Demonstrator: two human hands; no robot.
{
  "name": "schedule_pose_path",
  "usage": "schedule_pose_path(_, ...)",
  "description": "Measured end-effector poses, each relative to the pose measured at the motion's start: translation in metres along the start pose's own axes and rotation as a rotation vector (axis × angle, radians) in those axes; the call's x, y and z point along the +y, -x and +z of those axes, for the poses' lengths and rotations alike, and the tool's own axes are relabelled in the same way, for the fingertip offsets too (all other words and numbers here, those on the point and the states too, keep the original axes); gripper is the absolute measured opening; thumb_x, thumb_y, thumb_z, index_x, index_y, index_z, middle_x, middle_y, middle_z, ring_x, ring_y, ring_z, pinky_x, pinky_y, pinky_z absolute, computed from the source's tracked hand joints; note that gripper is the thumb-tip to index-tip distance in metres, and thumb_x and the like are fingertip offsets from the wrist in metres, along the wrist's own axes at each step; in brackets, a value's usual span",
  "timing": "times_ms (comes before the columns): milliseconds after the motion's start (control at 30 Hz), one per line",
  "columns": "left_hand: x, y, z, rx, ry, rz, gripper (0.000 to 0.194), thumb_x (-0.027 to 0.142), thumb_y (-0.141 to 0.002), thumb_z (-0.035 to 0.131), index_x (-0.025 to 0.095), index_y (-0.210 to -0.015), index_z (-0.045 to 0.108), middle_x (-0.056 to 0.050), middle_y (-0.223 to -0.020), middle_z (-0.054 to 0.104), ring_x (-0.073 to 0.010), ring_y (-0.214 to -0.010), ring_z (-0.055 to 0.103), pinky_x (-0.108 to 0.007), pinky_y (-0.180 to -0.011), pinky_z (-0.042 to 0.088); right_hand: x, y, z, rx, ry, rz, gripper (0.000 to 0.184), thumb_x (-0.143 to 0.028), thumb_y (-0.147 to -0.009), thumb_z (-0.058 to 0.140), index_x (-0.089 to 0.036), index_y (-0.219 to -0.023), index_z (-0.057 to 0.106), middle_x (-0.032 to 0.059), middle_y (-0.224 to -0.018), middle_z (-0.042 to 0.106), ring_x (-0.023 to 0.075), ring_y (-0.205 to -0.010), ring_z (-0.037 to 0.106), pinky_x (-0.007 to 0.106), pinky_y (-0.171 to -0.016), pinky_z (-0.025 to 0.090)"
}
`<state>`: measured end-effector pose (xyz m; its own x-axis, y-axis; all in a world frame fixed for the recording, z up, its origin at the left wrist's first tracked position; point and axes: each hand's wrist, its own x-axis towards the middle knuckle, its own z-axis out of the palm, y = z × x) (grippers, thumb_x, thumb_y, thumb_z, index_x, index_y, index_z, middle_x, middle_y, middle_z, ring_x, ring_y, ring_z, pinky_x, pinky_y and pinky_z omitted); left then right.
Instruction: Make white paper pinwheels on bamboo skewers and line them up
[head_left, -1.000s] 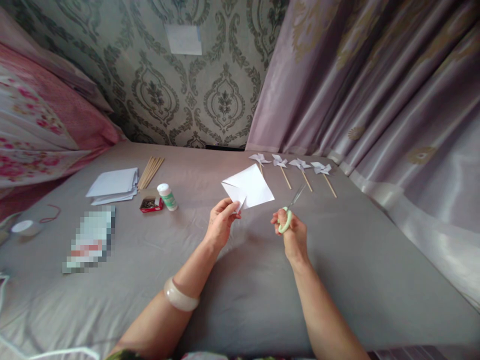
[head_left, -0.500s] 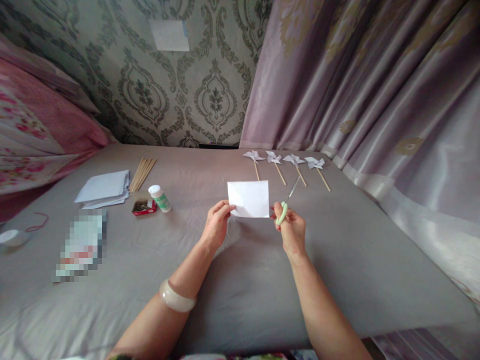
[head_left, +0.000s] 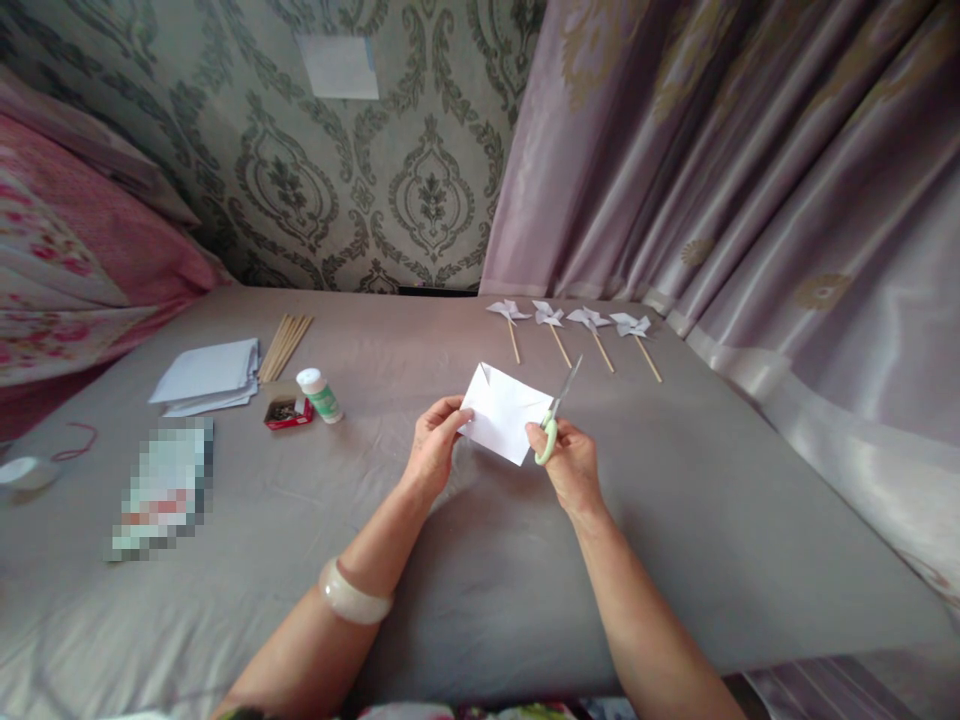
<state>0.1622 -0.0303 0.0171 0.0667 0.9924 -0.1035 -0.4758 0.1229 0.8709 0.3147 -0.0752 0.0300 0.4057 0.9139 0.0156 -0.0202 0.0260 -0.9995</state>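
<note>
My left hand [head_left: 436, 440] pinches the left side of a white square sheet of paper [head_left: 501, 412], thumb on top. Short slits run inward from at least two of the paper's corners. In my right hand [head_left: 571, 462] are scissors [head_left: 550, 432] with pale green handles, their blades pointing up and away. My right thumb rests at the paper's right edge, so both hands are at the sheet. The paper is held above the grey cloth, tilted. Beyond it lie several white paper pinwheels [head_left: 589, 319] on wooden sticks, in a row.
On the left are a stack of white paper [head_left: 206, 372], a bundle of wooden sticks [head_left: 286, 348], a small red box [head_left: 288, 413] of metal bits and a white-and-green bottle [head_left: 320, 397]. A blurred packet [head_left: 165, 490] lies nearer. Purple curtains [head_left: 637, 150] hang on the right.
The paper has been turned round in my left hand, and slits show at other corners. My right hand, still holding the scissors, has moved left to the paper's edge. The view shifted slightly.
</note>
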Motion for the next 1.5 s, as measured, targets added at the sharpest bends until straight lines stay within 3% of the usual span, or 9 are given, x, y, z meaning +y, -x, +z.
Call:
schedule_pose_path(200, 0.001, 0.004, 0.005, -0.023, 0.149, -0.071, 0.028, 0.032, -0.061, 0.079, 0.015, -0.082, 0.070, -0.003, -0.080, 0.066, -0.0109, -0.070, 0.057, -0.022, -0.064, 0.044, 0.004, 0.001, 0.003, 0.067, 0.024, -0.053, 0.037, -0.045, -0.059, 0.070, -0.020, -0.052, 0.043, -0.0081, -0.047, 0.038, 0.0070, -0.047, 0.032, 0.022, -0.045, 0.028)
schedule_pose_path(400, -0.009, 0.015, 0.015, -0.108, 0.122, -0.160, 0.034, 0.028, -0.061, 0.080, 0.016, -0.091, 0.072, -0.006, -0.093, 0.069, -0.0105, -0.070, 0.059, -0.022, -0.062, 0.043, 0.010, 0.001, 0.003, 0.136, 0.066, -0.136, 0.032, -0.046, -0.065, 0.067, -0.020, -0.060, 0.049, -0.0055, -0.052, 0.047, 0.0094, -0.052, 0.039, 0.023, -0.050, 0.035)
schedule_pose_path(600, -0.018, 0.022, 0.022, -0.135, 0.066, -0.167, 0.028, 0.026, -0.058, 0.081, 0.015, -0.083, 0.073, -0.005, -0.080, 0.070, -0.0096, -0.062, 0.056, -0.023, -0.057, 0.040, 0.013, 0.002, 0.004, 0.152, 0.086, -0.178, 0.030, -0.046, -0.069, 0.066, -0.020, -0.063, 0.052, -0.0035, -0.055, 0.053, 0.0107, -0.054, 0.044, 0.024, -0.053, 0.038)
schedule_pose_path(767, -0.016, 0.015, 0.017, -0.055, 0.052, -0.101, 0.029, 0.026, -0.057, 0.080, 0.017, -0.083, 0.073, -0.003, -0.081, 0.070, -0.0088, -0.061, 0.055, -0.022, -0.057, 0.039, 0.009, 0.004, 0.005, 0.126, 0.087, -0.125, 0.035, -0.051, -0.068, 0.068, -0.018, -0.064, 0.057, -0.0015, -0.056, 0.057, 0.0108, -0.053, 0.047, 0.023, -0.051, 0.037)
schedule_pose_path(1000, 0.006, 0.001, 0.001, 0.075, 0.096, -0.002, 0.021, 0.026, -0.055, 0.081, 0.016, -0.067, 0.068, 0.001, -0.065, 0.064, -0.0074, -0.059, 0.052, -0.021, -0.057, 0.037, 0.016, 0.009, 0.005, -0.251, 0.205, 0.127, 0.052, -0.067, -0.060, 0.067, -0.017, -0.053, 0.054, -0.0002, -0.048, 0.054, 0.0074, -0.040, 0.036, 0.023, -0.040, 0.025)
schedule_pose_path(1167, 0.013, -0.005, -0.008, 0.118, 0.115, 0.027, 0.023, 0.026, -0.053, 0.081, 0.015, -0.070, 0.069, 0.000, -0.069, 0.065, -0.0077, -0.061, 0.053, -0.021, -0.057, 0.037, 0.012, 0.016, 0.007, -0.531, 0.338, 0.106, 0.053, -0.069, -0.068, 0.060, -0.016, -0.062, 0.058, -0.0042, -0.050, 0.047, 0.0086, -0.047, 0.038, 0.022, -0.045, 0.027)
schedule_pose_path(1300, 0.013, -0.005, -0.008, 0.117, 0.106, 0.046, 0.022, 0.026, -0.053, 0.081, 0.015, -0.067, 0.068, 0.000, -0.067, 0.064, -0.0080, -0.060, 0.052, -0.021, -0.057, 0.038, 0.007, 0.019, 0.008, -0.621, 0.369, 0.074, 0.050, -0.066, -0.070, 0.060, -0.016, -0.063, 0.058, -0.0042, -0.052, 0.046, 0.0093, -0.051, 0.038, 0.022, -0.047, 0.028)
schedule_pose_path(1500, 0.011, -0.001, -0.002, 0.090, 0.111, 0.034, 0.023, 0.025, -0.054, 0.081, 0.014, -0.071, 0.069, -0.001, -0.071, 0.066, -0.0084, -0.061, 0.054, -0.022, -0.058, 0.039, 0.009, 0.022, 0.010, -0.660, 0.387, 0.096, 0.050, -0.065, -0.070, 0.060, -0.017, -0.059, 0.051, -0.0046, -0.052, 0.045, 0.0086, -0.051, 0.036, 0.023, -0.048, 0.027)
